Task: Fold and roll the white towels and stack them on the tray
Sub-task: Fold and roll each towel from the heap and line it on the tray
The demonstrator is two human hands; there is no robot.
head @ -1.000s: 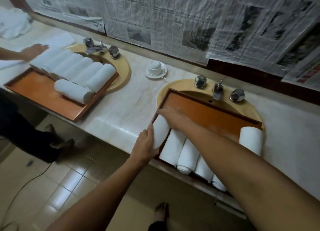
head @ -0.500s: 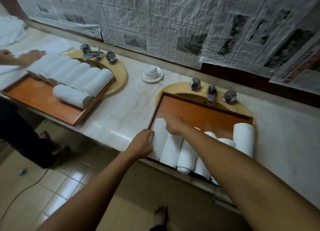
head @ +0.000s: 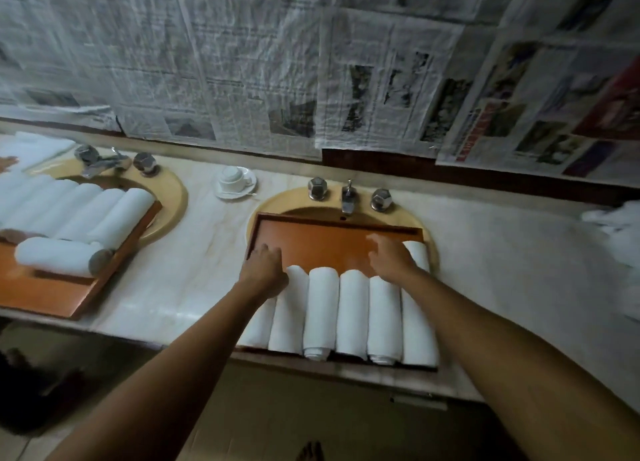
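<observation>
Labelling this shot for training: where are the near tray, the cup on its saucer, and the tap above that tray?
near tray (head: pixel 322 239): head view, bare orange floor.
cup (head: pixel 232 176): head view, upturned base.
tap (head: pixel 348 199): head view, spout.

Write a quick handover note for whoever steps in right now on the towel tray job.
Left hand: open, resting on the leftmost rolled white towel.
Right hand: open, fingers on the rightmost rolled white towel.
Orange wooden tray sits over the yellow sink basin; six rolls lie side by side along its near edge.
Done: first row.
Left: loose white towels lie on the marble counter at right; fold, roll and stack them.
</observation>
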